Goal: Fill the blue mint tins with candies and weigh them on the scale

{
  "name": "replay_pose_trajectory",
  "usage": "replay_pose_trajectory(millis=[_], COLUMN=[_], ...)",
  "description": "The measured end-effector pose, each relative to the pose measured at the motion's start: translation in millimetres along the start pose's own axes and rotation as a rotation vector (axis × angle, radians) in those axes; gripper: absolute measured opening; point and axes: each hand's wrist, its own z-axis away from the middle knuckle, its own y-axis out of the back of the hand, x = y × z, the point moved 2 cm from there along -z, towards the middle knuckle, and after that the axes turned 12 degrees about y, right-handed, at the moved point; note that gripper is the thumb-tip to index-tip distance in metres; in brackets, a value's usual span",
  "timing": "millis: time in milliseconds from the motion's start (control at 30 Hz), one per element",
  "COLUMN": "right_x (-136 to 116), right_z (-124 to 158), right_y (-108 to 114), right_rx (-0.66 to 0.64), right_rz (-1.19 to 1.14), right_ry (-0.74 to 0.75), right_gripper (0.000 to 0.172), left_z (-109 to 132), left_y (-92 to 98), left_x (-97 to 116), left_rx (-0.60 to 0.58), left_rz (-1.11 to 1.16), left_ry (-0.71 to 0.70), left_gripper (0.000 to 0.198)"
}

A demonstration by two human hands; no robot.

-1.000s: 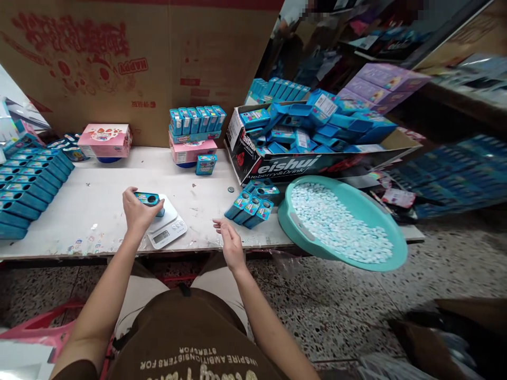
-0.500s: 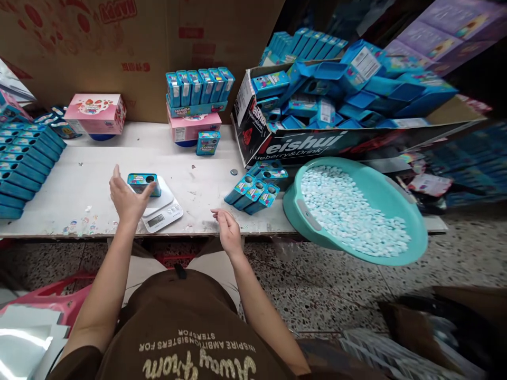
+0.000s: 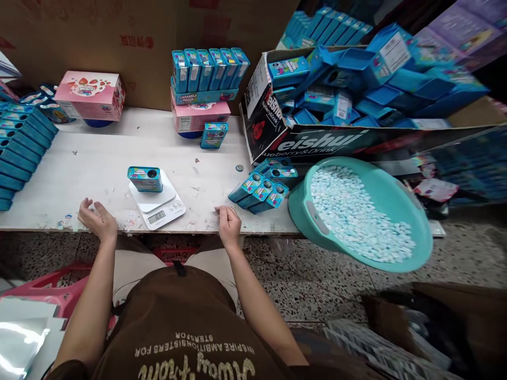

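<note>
A small blue tin (image 3: 145,179) stands on the white digital kitchen scale (image 3: 156,203), and its display shows a reading too small to be sure of. My left hand (image 3: 98,219) lies open and palm down on the white table (image 3: 87,169), just left of the scale and touching nothing else. My right hand (image 3: 228,224) rests loosely curled and empty at the table's front edge. Nearest to it, on the right, lies a group of several blue tins (image 3: 257,192).
A tilted teal basin (image 3: 312,216) of pale blue-white candies juts past the table's right end. Behind stand an open Weishui carton (image 3: 317,140) heaped with blue tins, stacked tins on a pink box (image 3: 200,117), another pink box (image 3: 89,95), and rows of blue tins (image 3: 19,150) at left.
My left hand has let go of the tin and moved left and down to the table's front edge. The tin stays on the scale. The view has shifted slightly.
</note>
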Motion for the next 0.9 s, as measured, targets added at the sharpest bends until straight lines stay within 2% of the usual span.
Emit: replay_pose_trajectory(millis=[133,333,433,500,567,667,700,800,833,900], right_x=[-1,-3,-3,-2,-1,-2,-5,-17,-21,-30], right_z=[3,5,4,3,1,-5,-7,-17,-22,-32], right_y=[-4,-5,-4,-4,-4,-7,-10,-23,-30,-43], right_rx=[0.009,-0.013,-0.028,-0.042,-0.037,0.032,0.066,0.161,0.187,0.229], right_rz=[0.055,0.073,0.048,0.012,-0.058,-0.247,-0.329,-0.606,-0.698,-0.869], right_ry=[0.029,0.054,0.036,0.011,-0.034,-0.175,-0.234,-0.391,-0.436,-0.538], right_gripper=[0.033,0.033,0.033,0.033,0.033,0.033,0.033,0.033,0.032,0.03], left_z=[1,0,0,-1,-3,-7,-9,-12,-12,-6], left_y=[-4.7,-4.6,-1.2,-2.0,-8.7,-27.9,-34.6,-45.7,-45.0,-37.7], left_x=[0,-6,0,16,38,68,76,96,104,123], left_rx=[-0.022,-0.043,-0.067,-0.165,-0.344,-0.615,-0.689,-0.825,-0.846,-0.857], left_rz=[-0.027,-0.017,0.027,0.101,0.186,0.242,0.242,0.233,0.229,0.23], left_ry=[-0.035,0.005,-0.036,-0.152,-0.265,-0.271,-0.231,-0.147,-0.181,-0.352], left_gripper=[0.04,0.041,0.041,0.043,0.056,0.083,0.083,0.059,0.052,0.044])
